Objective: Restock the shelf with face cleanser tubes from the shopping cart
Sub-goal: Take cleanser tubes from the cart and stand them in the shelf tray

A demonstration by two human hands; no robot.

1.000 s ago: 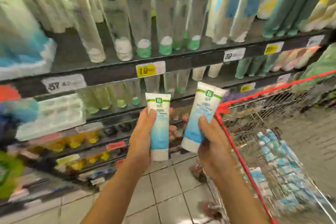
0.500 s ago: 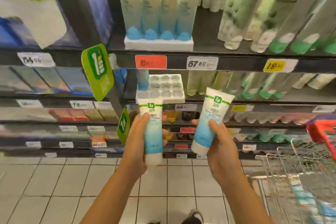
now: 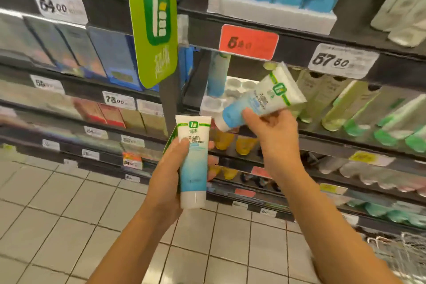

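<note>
My left hand [image 3: 167,175] grips a white and blue cleanser tube [image 3: 193,161], upright with its cap down, in front of the shelves. My right hand [image 3: 273,136] holds a second, matching tube [image 3: 262,101] tilted, cap end to the lower left, near a white slotted tray [image 3: 214,104] on the middle shelf. One blue tube [image 3: 216,76] stands at the tray's left. On the shelf above, a full white tray [image 3: 272,10] carries several of the same blue-capped tubes. A corner of the wire shopping cart [image 3: 398,251] shows at the lower right.
A green brand sign [image 3: 153,25] sticks out from the shelf upright, left of the tray. Green and white tubes [image 3: 359,110] fill the shelf to the right. Boxed goods [image 3: 92,53] line the left bay. Price tags run along the shelf edges above a tiled floor [image 3: 69,214].
The view has swung left from the cart to the shelves and moved closer. My right hand has lifted and tilted its tube towards the slotted tray. My left hand still holds its tube upright.
</note>
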